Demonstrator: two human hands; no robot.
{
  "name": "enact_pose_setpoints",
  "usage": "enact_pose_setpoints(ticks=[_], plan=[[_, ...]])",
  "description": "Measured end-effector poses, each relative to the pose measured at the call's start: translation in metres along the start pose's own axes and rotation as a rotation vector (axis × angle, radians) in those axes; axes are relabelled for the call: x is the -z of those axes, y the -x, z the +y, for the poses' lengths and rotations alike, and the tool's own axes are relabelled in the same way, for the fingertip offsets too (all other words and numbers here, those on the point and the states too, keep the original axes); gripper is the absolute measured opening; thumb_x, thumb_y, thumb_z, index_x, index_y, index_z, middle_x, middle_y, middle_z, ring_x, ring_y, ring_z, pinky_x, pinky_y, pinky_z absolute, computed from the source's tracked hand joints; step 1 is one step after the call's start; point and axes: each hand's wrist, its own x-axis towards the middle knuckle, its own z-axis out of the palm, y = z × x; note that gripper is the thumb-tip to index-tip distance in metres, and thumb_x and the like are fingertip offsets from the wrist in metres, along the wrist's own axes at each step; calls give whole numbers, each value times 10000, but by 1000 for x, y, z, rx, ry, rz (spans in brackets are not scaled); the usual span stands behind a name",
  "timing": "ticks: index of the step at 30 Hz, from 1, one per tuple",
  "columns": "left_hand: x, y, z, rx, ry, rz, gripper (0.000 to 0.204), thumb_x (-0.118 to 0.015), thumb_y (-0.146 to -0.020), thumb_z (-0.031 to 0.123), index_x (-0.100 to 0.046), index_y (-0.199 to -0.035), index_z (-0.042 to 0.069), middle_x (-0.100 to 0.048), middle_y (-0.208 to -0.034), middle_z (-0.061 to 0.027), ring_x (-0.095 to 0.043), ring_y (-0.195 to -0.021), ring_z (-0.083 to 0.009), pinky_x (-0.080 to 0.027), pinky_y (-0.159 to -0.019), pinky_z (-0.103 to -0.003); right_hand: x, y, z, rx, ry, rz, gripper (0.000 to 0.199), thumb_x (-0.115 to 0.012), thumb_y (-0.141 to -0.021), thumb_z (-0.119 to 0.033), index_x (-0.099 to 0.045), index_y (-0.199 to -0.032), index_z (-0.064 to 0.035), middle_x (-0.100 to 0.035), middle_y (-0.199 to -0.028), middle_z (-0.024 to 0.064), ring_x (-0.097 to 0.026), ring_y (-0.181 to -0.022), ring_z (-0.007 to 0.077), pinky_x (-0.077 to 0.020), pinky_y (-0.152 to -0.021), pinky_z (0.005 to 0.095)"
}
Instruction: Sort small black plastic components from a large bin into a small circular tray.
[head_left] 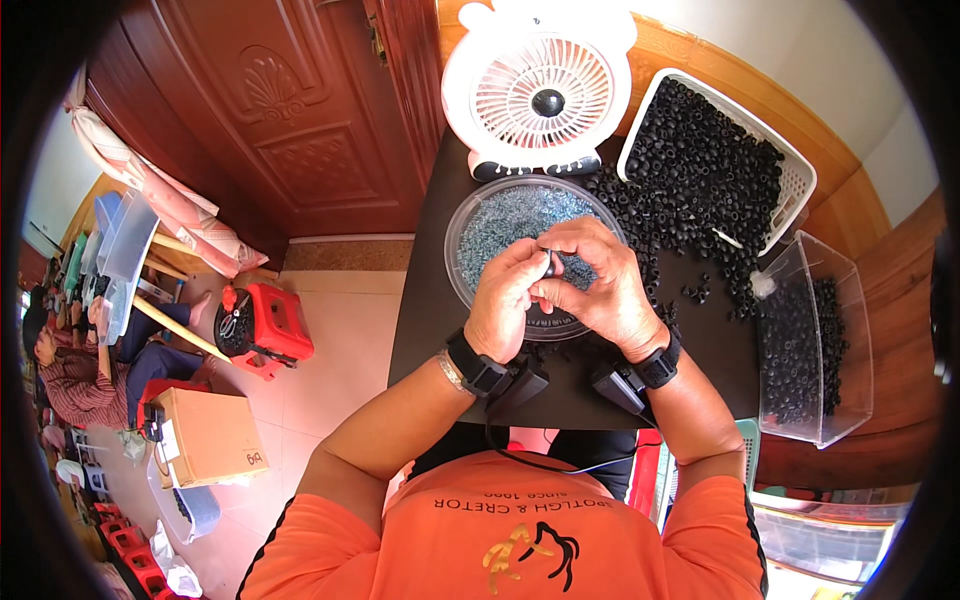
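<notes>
Above a round clear tub (456,246), my two hands meet fingertip to fingertip. Small bluish see-through pieces (525,208) fill the tub. My left hand (500,300) pinches a small black ring-like part (549,264) between thumb and forefinger. My right hand (606,285) closes on the same spot from the other side, thumb and forefinger curved into a loop. Whether a tiny bluish piece sits in its fingertips is too small to tell. Many loose black parts (640,215) lie heaped to the right of the tub.
A white fan (547,85) stands behind the tub. At the back right, a white basket (797,185) spills black parts onto the dark table (425,340). A clear bin (855,350) with more stands at the right edge. Leftward are a cardboard box (215,435) and a seated person (85,385).
</notes>
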Motion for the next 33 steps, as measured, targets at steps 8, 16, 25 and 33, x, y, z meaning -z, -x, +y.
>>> enact_pose_setpoints(ticks=[8, 16, 25, 33], plan=[[-4, 2, 3, 45, -1, -65, 270, -470, -937, 272, -568, -939, 20, -592, -791, -36, -561, -671, -98, -435, -595, -219, 4, 4, 5, 20, 163, 15, 371, -768, -651, -87, -611, -982, -29, -631, -942, 143, -608, -858, 320, -505, -755, 389], [-3, 5, 3, 64, -72, -6, 320, -433, -944, 284, -571, -904, -1, -593, -735, -58, -558, -616, -121, -425, -560, -225, 3, 4, 0, 74, 204, 19, 322, -746, -678, -103, -588, -949, -29, -627, -894, 140, -606, -834, 331, -503, -729, 398], [-3, 8, 4, 55, -97, 45, 324, -402, -949, 273, -555, -873, -2, -603, -723, -81, -537, -605, -127, -406, -572, -236, -8, 8, 2, 79, 213, 29, 286, -729, -685, -96, -571, -915, -34, -618, -843, 131, -597, -790, 331, -492, -699, 400], [-11, 3, 2, 18, -106, 29, 331, -363, -964, 275, -527, -869, 4, -636, -718, -111, -529, -601, -138, -392, -570, -250, -2, 7, 4, 69, 210, 71, 285, -751, -677, -118, -616, -915, -40, -636, -845, 110, -609, -814, 310, -500, -726, 387]])
